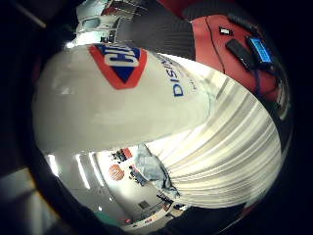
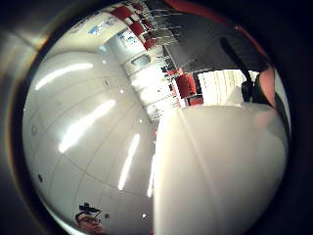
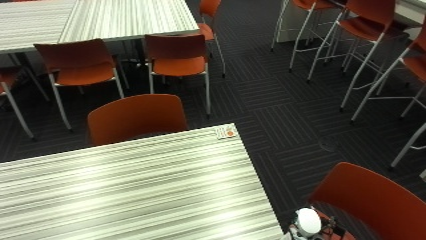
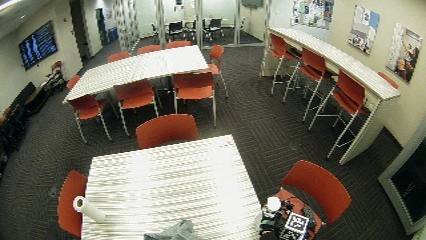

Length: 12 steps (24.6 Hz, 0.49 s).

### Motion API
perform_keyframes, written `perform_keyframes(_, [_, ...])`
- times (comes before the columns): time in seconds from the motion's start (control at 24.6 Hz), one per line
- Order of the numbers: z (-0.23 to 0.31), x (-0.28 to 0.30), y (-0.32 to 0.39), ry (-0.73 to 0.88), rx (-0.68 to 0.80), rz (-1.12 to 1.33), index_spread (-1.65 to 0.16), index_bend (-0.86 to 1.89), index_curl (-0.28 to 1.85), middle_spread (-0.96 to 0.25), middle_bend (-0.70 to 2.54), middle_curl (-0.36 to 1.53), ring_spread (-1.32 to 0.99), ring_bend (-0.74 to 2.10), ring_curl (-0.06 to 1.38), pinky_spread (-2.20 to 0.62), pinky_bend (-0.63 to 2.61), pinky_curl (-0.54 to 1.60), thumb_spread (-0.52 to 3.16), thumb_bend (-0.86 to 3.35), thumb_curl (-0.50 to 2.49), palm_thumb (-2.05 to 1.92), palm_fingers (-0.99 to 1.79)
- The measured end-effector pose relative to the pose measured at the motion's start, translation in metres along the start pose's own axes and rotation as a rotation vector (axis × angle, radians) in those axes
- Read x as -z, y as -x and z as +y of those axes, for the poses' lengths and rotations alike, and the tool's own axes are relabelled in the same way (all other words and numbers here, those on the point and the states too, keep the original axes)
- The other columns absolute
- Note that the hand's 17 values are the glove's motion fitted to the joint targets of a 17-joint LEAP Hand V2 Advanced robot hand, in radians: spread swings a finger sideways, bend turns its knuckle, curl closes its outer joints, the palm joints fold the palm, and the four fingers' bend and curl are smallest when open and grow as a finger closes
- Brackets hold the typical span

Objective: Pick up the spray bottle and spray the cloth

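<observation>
A white spray bottle [image 4: 273, 204] with a red and blue label [image 1: 120, 61] is off the table's right edge, above a red chair [image 4: 319, 187]. My gloved right hand [image 4: 283, 222] holds it from below; only a little of the hand shows. The bottle [image 1: 117, 103] fills much of both palm views, and its body [image 2: 220, 171] lies right against the palm, with a dark trigger part [image 2: 247, 88] at its end. In the outside view only its white rounded end [image 3: 308, 220] shows. A crumpled grey-blue cloth [image 4: 174, 232] lies at the striped table's near edge, also seen as the cloth [image 1: 151, 171].
The striped table [image 4: 173, 175] carries a paper towel roll [image 4: 88, 208] at its near left and a small card [image 3: 226, 133] at its far right corner. Red chairs [image 3: 136, 117] ring the table. Another table [image 3: 100, 20] and bar stools [image 3: 366, 30] stand farther off.
</observation>
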State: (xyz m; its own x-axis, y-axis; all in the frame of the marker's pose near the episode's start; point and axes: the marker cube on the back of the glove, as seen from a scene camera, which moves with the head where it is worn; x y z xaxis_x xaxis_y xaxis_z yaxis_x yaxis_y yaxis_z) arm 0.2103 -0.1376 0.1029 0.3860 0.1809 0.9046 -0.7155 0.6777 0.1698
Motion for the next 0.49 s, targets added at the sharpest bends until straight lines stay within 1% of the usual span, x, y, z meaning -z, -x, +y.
perform_keyframes(0.2, [0.001,0.005,0.035,0.020,0.021,-0.011,-0.22,0.53,0.50,-0.12,0.52,0.52,-0.21,0.48,0.40,-0.01,0.10,0.15,0.55,-0.02,0.69,1.18,0.81])
perform_keyframes(0.49, [0.005,0.006,0.114,0.094,0.129,-0.026,-0.21,0.53,0.52,-0.11,0.52,0.53,-0.21,0.47,0.41,-0.01,0.10,0.14,0.51,-0.02,0.70,1.18,0.82])
